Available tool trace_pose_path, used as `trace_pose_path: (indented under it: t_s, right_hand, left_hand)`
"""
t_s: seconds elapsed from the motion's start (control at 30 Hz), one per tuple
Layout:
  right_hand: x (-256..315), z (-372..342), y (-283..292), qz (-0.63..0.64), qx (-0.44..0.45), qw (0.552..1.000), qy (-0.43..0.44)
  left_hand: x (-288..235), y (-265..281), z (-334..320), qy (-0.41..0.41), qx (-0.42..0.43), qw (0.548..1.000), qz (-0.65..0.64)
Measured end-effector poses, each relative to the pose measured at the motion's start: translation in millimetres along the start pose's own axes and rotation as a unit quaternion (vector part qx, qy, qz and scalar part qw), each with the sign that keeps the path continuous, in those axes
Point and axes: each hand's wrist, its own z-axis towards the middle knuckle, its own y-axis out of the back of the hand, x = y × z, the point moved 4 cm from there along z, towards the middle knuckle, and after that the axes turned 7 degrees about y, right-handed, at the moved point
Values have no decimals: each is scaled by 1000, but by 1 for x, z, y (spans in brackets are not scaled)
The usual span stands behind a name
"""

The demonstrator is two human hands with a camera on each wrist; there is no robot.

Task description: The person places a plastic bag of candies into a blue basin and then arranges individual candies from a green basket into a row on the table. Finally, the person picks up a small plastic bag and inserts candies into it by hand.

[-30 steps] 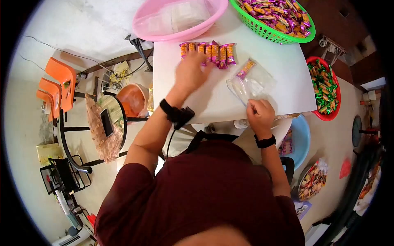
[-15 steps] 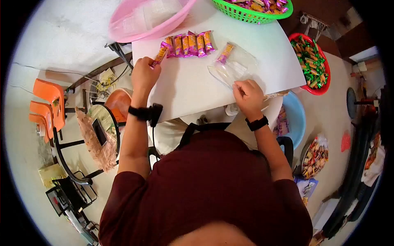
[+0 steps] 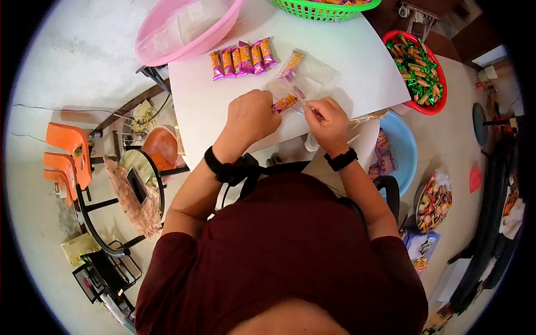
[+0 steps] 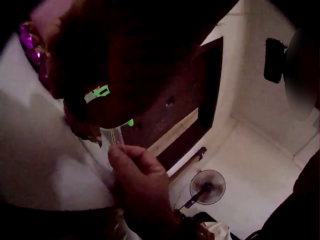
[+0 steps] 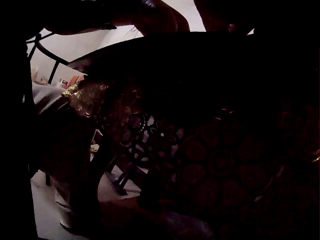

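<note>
In the head view my left hand (image 3: 251,120) grips a purple-and-orange wrapped snack (image 3: 286,102) at the mouth of a clear bag (image 3: 321,72). My right hand (image 3: 328,124) pinches the near edge of that bag close beside it. Another wrapped snack (image 3: 292,65) lies inside the bag. A row of several similar snacks (image 3: 240,60) lies to the left. The left wrist view shows my right hand (image 4: 145,185) pinching clear plastic, beside my dark, close-up left hand (image 4: 120,60). The right wrist view is mostly too dark to read.
A pink basin (image 3: 215,36) with clear bags stands at the table's back left, a green basket (image 3: 326,12) at the back. Right of the white table (image 3: 368,67) are a red basket (image 3: 440,100) of green-wrapped snacks and a blue basin (image 3: 407,151). Orange chairs (image 3: 70,139) stand left.
My left hand has taken a snack from the row's left end and carried it right to the bag. My right hand still pinches the bag. The head view has shifted.
</note>
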Motion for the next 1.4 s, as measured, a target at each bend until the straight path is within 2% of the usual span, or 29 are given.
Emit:
trace_pose_path:
  t_s: [0.13, 0.27, 0.47, 0.57, 0.67, 0.87, 1.17, 1.4]
  right_hand:
    - [1, 0, 2, -14, 25, 1000, -2]
    - [3, 0, 2, -23, 13, 999, 24]
    - [1, -1, 2, -39, 15, 999, 28]
    - [-1, -1, 1, -41, 11, 999, 32]
    - [2, 1, 2, -44, 7, 998, 38]
    - [1, 0, 5, -60, 22, 997, 49]
    - [2, 1, 6, -49, 36, 998, 30]
    - [0, 1, 5, -40, 28, 998, 35]
  left_hand:
    - [-15, -11, 15, 1, -55, 998, -3]
    - [-18, -31, 32, 21, -95, 995, -38]
    - [-12, -15, 19, -26, -94, 994, -49]
    - [-14, 2, 14, -153, -200, 966, -64]
    - [-23, 1, 17, -270, -202, 941, 36]
    - [-17, -21, 42, -272, -137, 951, 52]
    - [-31, -34, 59, -267, -153, 947, 92]
    - [-37, -36, 64, -275, -207, 931, 122]
